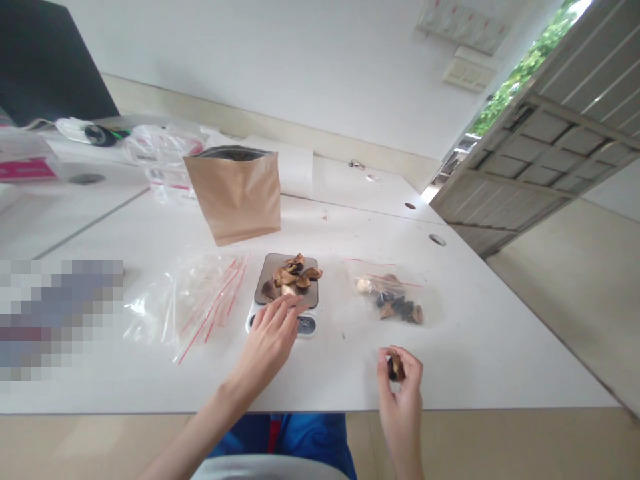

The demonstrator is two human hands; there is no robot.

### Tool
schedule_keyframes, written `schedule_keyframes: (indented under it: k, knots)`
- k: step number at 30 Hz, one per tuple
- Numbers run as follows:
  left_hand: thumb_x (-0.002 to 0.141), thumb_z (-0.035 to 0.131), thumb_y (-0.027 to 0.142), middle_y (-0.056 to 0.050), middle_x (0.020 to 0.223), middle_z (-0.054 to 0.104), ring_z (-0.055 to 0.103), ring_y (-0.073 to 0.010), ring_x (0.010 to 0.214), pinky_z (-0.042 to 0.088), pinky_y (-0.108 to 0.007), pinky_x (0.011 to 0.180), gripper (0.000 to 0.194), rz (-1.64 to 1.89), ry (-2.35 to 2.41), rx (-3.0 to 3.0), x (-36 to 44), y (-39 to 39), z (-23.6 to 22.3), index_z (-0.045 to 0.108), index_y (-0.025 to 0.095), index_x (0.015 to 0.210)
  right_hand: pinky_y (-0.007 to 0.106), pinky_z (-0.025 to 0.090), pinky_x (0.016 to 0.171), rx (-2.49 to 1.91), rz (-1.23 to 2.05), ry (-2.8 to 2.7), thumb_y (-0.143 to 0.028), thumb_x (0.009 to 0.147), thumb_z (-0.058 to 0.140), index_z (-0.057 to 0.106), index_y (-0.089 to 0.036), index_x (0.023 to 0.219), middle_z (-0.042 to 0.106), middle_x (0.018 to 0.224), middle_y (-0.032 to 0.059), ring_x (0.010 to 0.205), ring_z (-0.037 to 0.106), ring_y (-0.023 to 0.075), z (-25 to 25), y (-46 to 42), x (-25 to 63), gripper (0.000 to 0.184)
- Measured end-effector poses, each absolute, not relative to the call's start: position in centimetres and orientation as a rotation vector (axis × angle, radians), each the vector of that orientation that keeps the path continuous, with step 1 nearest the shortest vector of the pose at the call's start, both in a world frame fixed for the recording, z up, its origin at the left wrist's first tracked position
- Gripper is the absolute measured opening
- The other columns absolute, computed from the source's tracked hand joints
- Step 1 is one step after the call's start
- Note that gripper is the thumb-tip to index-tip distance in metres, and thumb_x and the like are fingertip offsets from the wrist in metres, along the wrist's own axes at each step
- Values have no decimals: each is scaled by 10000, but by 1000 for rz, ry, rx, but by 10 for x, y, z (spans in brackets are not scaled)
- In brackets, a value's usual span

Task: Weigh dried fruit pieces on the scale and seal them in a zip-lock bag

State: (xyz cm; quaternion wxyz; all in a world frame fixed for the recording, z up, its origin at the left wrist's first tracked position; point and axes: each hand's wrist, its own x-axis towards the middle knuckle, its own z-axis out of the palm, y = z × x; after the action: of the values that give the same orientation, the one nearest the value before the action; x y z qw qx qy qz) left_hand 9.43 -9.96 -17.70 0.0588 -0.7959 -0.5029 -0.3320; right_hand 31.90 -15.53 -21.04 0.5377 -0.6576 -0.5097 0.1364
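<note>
White scale (274, 262) sits near mid table (475, 363), grey platter on top, dark display (306, 325) along the near side. Brown dried pieces (295, 273) heaped on the platter, a paler one at the front.

Left hand (274, 333): over the scale's near side, palm down, fingers stretched forward and close together, tips at the front of the heap. Covers part of the display. Can't tell if the fingertips grip anything or just touch.

Right hand (403, 387): near the table's front edge, right of the scale. Thumb and fingers curled round, pinching one dark brown piece (396, 367). That piece is well apart from the heap.

Beyond the right hand: clear bag (377, 270) lying flat, red seal line, dark and brown bits plus one pale bit inside. Left of the scale: flat clear bags (193, 293), overlapping, red seal lines slanted. Behind those: brown paper pouch (243, 200), upright, mouth gaping, contents too dark to read.

Back left: black monitor (50, 60), plastic-wrapped packs (167, 150) near the pouch. Metal gate (545, 147) off to the right.
</note>
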Motion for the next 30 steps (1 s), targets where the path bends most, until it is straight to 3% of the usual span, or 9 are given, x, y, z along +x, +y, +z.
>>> schedule_keyframes:
  k: [6, 10, 14, 17, 22, 30]
  knots:
    - [943, 404, 185, -75, 1280, 613, 545, -196, 1201, 444, -344, 955, 272, -1070, -1560, -2479, 76, -90, -159, 547, 190, 1175, 364, 441, 785, -1559, -119, -1665, -301, 887, 534, 640, -190, 983, 631, 964, 107, 875, 600, 213, -223, -140, 347, 181]
    - [938, 419, 220, -85, 1221, 634, 575, -212, 1140, 438, -378, 970, 242, -1198, -1689, -2276, 44, -96, -154, 570, 196, 1124, 370, 410, 804, -1575, -307, -1788, -290, 892, 527, 644, -199, 993, 620, 1034, 121, 941, 601, 229, -232, -136, 353, 179]
    - [928, 391, 287, -137, 1189, 642, 588, -277, 1109, 443, -447, 960, 298, -1172, -1932, -1939, -4, -106, -159, 583, 154, 1112, 368, 401, 799, -1620, -364, -1783, -312, 901, 500, 623, -191, 1008, 623, 1050, 130, 967, 589, 245, -233, -136, 348, 202]
    - [915, 374, 351, -146, 1308, 577, 538, -323, 1196, 409, -506, 998, 387, -983, -2173, -1853, -37, -112, -172, 537, 170, 1215, 359, 396, 781, -1692, -370, -1780, -326, 901, 493, 607, -197, 1020, 634, 1059, 122, 960, 580, 251, -231, -138, 344, 210]
    - [937, 277, 402, -124, 1399, 514, 434, -311, 1317, 357, -512, 1057, 461, -680, -2302, -2104, -55, -116, -193, 494, 178, 1276, 355, 395, 778, -1777, -348, -1785, -332, 910, 468, 591, -199, 1041, 637, 1082, 115, 969, 566, 257, -229, -140, 342, 224]
    - [954, 268, 391, -138, 1411, 495, 406, -306, 1337, 315, -524, 1078, 438, -680, -2316, -2107, -48, -116, -188, 469, 185, 1284, 356, 391, 773, -1793, -374, -1835, -335, 913, 443, 601, -191, 1050, 640, 1080, 124, 962, 567, 259, -232, -139, 344, 254]
